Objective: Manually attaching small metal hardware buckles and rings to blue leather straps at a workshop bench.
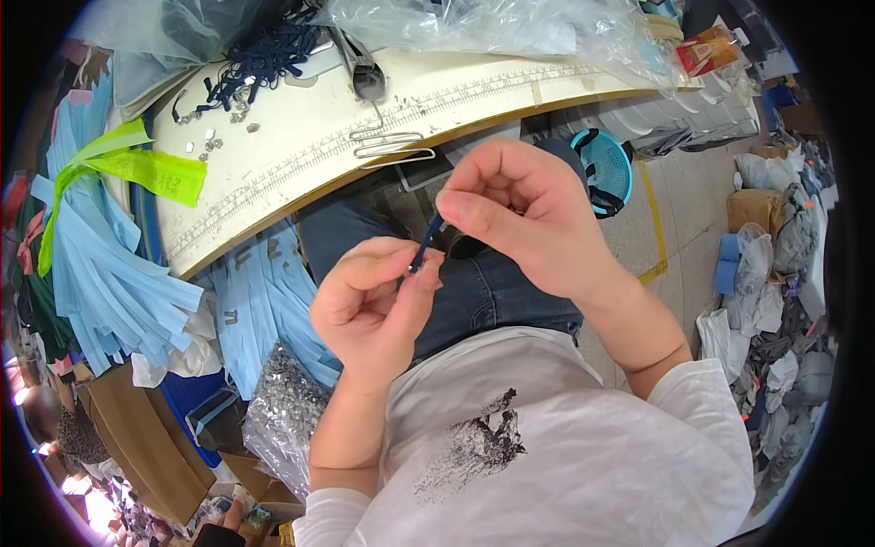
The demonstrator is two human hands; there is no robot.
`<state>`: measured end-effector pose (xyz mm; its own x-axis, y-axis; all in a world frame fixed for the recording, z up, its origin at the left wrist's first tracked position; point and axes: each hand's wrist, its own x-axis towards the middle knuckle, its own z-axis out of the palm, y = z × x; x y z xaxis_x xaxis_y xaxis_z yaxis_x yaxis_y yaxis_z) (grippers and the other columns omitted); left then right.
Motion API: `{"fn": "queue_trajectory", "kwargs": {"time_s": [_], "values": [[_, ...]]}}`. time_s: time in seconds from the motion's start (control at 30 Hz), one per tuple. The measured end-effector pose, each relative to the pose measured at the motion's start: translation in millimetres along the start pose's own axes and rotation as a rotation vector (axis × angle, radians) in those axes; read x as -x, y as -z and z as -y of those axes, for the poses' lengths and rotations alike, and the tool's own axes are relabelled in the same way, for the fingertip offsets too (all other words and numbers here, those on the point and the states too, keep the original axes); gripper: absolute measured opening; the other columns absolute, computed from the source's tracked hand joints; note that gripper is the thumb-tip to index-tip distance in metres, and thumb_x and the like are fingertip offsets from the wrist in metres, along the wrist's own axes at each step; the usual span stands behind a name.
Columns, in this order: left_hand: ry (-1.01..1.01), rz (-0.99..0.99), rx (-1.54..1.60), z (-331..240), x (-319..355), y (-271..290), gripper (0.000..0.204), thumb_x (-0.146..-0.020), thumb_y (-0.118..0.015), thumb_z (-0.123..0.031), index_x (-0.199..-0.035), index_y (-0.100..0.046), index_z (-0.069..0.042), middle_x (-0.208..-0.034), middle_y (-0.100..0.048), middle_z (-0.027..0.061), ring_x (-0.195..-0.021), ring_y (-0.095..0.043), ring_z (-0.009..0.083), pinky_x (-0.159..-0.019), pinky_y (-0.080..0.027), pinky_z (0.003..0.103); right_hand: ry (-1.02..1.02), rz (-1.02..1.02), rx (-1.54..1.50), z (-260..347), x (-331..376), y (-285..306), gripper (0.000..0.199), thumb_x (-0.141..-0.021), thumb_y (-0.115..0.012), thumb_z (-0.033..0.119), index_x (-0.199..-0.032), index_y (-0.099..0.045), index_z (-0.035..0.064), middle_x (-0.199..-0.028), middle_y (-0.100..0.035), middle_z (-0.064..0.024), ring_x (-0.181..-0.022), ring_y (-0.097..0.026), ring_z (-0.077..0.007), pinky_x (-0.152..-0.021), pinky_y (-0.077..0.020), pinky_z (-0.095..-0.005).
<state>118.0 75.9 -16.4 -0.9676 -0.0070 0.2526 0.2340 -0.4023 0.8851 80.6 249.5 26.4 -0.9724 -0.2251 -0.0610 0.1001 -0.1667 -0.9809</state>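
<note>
Thin dark-blue fabric cord (426, 242) held over lap, btwn both hands. Right hand (519, 214) pinching top end, left hand (369, 301) pinching lower tip. Best kept taut, grips close, w/ white curved worktable (301, 137) just ahead.

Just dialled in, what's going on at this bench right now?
A seated person holds a thin dark blue cord between both hands above their lap. The right hand pinches its upper end, and the left hand pinches its lower end between thumb and fingers. Ahead lies a white worktable with a pile of dark blue cords, small metal pieces and a wire clip. Light blue strips hang at the left.
</note>
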Motion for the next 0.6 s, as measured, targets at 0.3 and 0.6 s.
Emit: {"fn": "queue_trajectory", "kwargs": {"time_s": [0.3, 0.6], "values": [[-0.030, 0.057, 0.166, 5, -3, 1, 0.027, -0.082, -0.061, 0.016, -0.107, -0.058, 0.004, -0.099, -0.064, 0.0215, -0.081, -0.066, 0.0190, -0.067, -0.057, 0.027, 0.001, 0.007, -0.085, 3, -14, -2, 0.013, -0.091, -0.067, 0.011, -0.096, -0.061, 0.0013, -0.083, -0.062, 0.0025, -0.072, -0.055, -0.0016, -0.061, -0.0439, -0.0168], [0.197, -0.065, -0.021, 5, -12, 7, 0.025, -0.090, -0.062, 0.001, -0.114, -0.057, 0.001, -0.093, -0.069, 0.0126, -0.075, -0.062, 0.0096, -0.063, -0.049, 0.019, 0.421, -0.326, 0.544, 94, -123, 58, 0.025, -0.092, -0.065, 0.018, -0.101, -0.066, -0.0046, -0.085, -0.065, -0.0014, -0.074, -0.056, -0.0075, -0.066, -0.0455, -0.0231]]}}
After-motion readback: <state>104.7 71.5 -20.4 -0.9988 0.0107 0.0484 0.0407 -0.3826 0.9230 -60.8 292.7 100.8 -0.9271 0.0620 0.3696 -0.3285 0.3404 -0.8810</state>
